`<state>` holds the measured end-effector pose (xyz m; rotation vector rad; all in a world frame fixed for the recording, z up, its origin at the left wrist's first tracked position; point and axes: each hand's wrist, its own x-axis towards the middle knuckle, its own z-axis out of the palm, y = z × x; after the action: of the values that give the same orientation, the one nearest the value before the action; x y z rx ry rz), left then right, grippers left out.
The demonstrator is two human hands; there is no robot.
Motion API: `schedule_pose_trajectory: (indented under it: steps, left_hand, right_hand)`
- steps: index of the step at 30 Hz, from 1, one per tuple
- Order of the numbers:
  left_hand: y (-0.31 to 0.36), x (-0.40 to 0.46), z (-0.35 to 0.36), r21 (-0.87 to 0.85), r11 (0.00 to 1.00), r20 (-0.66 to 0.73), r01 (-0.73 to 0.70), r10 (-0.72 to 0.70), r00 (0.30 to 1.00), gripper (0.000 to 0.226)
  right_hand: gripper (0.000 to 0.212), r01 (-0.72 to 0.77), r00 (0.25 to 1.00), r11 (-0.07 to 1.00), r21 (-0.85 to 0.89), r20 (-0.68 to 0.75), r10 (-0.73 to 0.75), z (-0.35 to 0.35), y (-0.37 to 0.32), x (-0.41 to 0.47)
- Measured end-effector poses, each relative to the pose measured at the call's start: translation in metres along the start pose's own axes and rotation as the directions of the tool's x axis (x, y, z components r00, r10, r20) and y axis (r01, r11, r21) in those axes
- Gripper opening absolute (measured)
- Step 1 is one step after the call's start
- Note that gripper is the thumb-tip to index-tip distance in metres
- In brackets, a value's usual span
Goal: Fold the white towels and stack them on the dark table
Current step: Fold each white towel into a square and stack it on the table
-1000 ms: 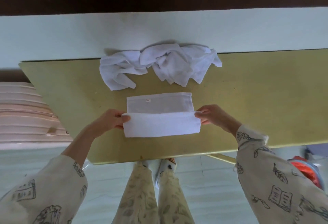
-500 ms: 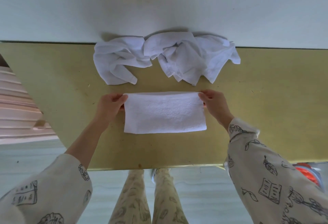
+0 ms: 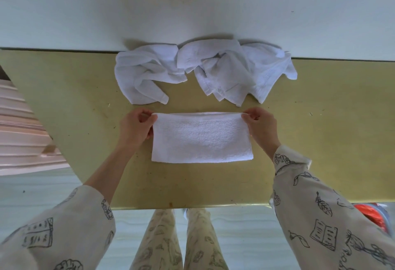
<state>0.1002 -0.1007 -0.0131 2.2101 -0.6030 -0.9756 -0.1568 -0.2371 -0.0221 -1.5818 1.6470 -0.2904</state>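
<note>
A white towel [image 3: 202,138], folded in half into a flat rectangle, lies in the middle of the yellow-green table [image 3: 85,98]. My left hand [image 3: 134,128] pinches its far left corner and my right hand [image 3: 261,127] pinches its far right corner. Behind it, against the table's far edge, lie crumpled white towels: one bunched at the left [image 3: 145,77] and a larger heap at the right [image 3: 239,70]. No dark table is in view.
A pale wall [image 3: 192,8] rises right behind the table's far edge. Pink slatted furniture [image 3: 21,133] stands at the left of the table. A red object [image 3: 378,216] shows low at the right. My legs stand at the near edge.
Both hands carried the towel's near edge away from me and laid it on the far edge, which closed the fold. They now pinch the far corners.
</note>
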Motion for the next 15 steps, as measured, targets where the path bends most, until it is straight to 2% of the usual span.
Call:
schedule_pose_trajectory:
  steps: [4, 8, 13, 15]
  left_hand:
    - [0.002, 0.001, 0.0, 0.026, 1.0, 0.011, -0.001, 0.0, 1.0, 0.004]
    - [-0.001, 0.004, -0.002, 0.135, 0.991, 0.047, -0.014, 0.008, 0.999, 0.006]
    - [0.0, 0.002, 0.0, 0.138, 0.99, 0.009, -0.038, 0.037, 0.999, 0.008]
    - [0.002, 0.001, 0.001, 0.134, 0.99, -0.014, -0.034, 0.036, 0.999, 0.011]
  right_hand:
    - [0.007, 0.046, 0.999, 0.993, -0.111, -0.019, -0.049, 0.003, 0.0, -0.001]
    - [0.014, 0.139, 0.988, 0.964, -0.227, -0.037, -0.152, 0.006, 0.0, -0.005]
    - [0.017, 0.333, 0.938, 0.863, -0.379, 0.043, -0.343, 0.011, -0.005, -0.005]
    - [0.014, 0.361, 0.926, 0.834, -0.416, 0.053, -0.374, 0.012, -0.006, -0.004]
